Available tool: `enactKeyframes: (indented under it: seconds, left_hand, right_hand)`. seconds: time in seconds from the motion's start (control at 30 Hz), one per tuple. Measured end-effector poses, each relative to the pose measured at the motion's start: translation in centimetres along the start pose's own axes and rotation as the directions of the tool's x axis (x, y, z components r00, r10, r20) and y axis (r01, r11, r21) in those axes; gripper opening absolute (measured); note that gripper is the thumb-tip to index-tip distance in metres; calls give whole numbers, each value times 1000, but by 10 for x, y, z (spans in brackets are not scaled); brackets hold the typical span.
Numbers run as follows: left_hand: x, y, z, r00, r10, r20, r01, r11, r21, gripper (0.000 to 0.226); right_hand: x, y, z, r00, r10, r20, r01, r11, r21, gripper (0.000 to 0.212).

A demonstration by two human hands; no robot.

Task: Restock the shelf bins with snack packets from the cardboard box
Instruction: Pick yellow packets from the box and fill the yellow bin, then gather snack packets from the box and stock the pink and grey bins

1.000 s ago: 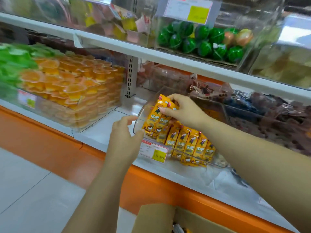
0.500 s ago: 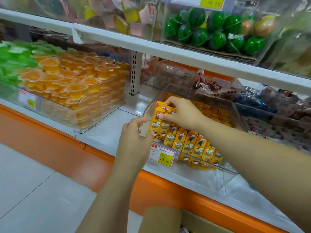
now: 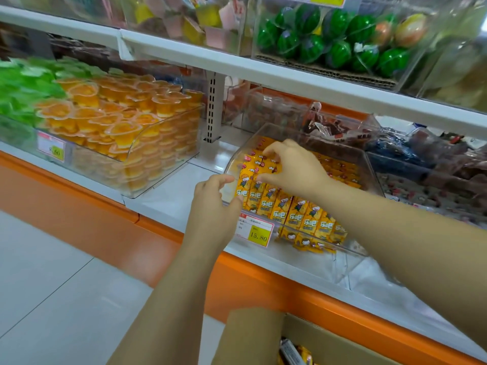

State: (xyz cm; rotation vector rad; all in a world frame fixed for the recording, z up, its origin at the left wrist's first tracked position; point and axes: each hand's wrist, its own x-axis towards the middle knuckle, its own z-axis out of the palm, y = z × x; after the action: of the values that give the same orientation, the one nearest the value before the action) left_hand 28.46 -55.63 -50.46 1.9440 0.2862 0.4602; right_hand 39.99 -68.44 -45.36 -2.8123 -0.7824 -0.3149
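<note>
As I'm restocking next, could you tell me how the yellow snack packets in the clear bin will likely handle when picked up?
The snack packets are probably light: the right hand pinches several at once. Their glossy film looks slippery and likely bends easily. Stood on edge in the clear bin, they may topple if nudged.

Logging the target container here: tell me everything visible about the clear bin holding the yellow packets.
The clear bin is transparent glossy plastic, open-topped, with rounded corners and a low front wall. It sits on the white lower shelf. A row of yellow packets stands behind its front wall, where a price tag reading 15.80 hangs. The left hand grips its front left corner; the right hand reaches inside, pinching packets.
</note>
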Motion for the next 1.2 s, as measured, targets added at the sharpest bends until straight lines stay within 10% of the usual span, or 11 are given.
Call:
enactKeyframes:
  seconds: [0.27,0.4,0.63,0.83,1.2]
  left_hand:
    - [-37,15,14,969,199,-145,-163,960,228,24]
    - [-78,15,43,939,339,57,-344,926,159,20]
    - [-156,-33,122,889,97,448,-200,961,190,18]
    - [-195,-82,181,736,-164,657,-133,916,378,24]
    - [-216,-105,204,727,-340,596,-311,611,728,37]
  right_hand:
    - [-105,13,-33,985,-46,-168,83,971,225,15]
    - [-188,33,-34,981,-7,-192,74,936,345,11]
    - [-327,93,30,963,255,91,-268,849,455,21]
    - [-395,143,97,790,369,490,-565,748,347,19]
    - [-434,175,173,678,251,691,-534,814,229,41]
